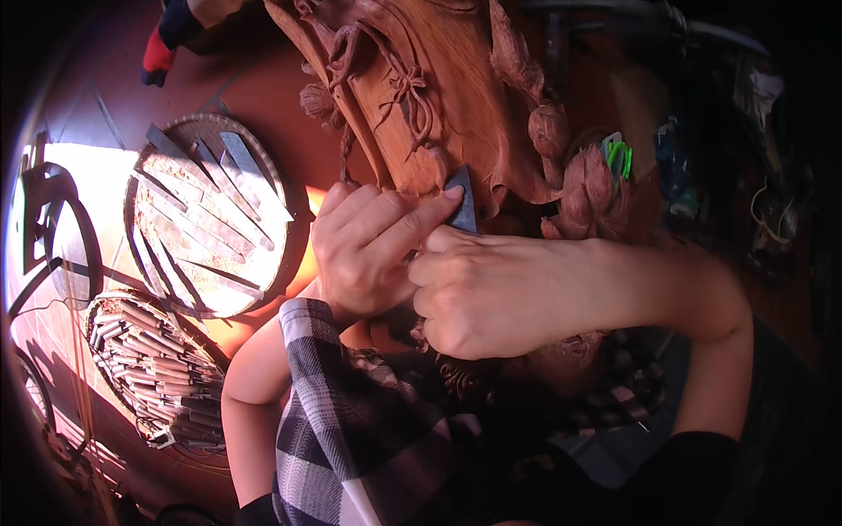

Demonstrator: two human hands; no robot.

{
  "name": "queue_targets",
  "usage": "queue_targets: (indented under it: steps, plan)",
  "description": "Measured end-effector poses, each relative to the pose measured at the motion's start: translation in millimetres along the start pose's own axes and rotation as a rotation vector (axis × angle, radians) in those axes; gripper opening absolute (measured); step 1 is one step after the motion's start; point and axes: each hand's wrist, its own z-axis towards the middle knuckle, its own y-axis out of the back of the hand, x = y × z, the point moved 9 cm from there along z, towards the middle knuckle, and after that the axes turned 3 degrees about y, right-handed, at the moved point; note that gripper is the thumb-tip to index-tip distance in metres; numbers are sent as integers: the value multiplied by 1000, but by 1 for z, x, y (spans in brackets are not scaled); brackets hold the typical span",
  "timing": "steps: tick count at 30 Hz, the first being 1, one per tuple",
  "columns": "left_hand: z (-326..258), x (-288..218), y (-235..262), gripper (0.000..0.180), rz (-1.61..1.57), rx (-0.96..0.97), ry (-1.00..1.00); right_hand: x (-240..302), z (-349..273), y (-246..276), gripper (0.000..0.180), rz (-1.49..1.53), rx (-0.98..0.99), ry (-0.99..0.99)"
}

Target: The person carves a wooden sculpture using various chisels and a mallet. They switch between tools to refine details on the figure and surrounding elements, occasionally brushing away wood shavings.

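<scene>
Left hand [364, 254] pinches a dark scraper [461, 209] against the carved wood panel [438, 79]; right hand [491, 294] steadies beside it, smoothing evidently unfinished.

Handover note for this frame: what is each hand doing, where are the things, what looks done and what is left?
Left hand: fingers press a small dark triangular scraper against the carved wooden panel.
Right hand: closed beside the left, at the scraper's lower end; its grip is hidden.
Round tray of flat blades and basket of tool handles lie to the left.
Done: relief flowers are carved.
Left: smoothing at the scraper's spot appears unfinished.
</scene>
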Motion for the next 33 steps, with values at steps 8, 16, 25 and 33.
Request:
queue_targets:
  steps: [8,16,25,33]
  plan:
    - [-8,-13,17,46,-124,-34,-47,30,7,2,14,48,-112,-22]
    - [-17,-26,26,42,-213,-59,-165,53,2,4,12,51,-165,31]
    - [-124,79,81,15,67,-275,606,24,-49,50,47,-96,-355,-433]
    - [-323,159,142,24,277,-514,1386,-5,-50,25,44,-168,-257,-567]
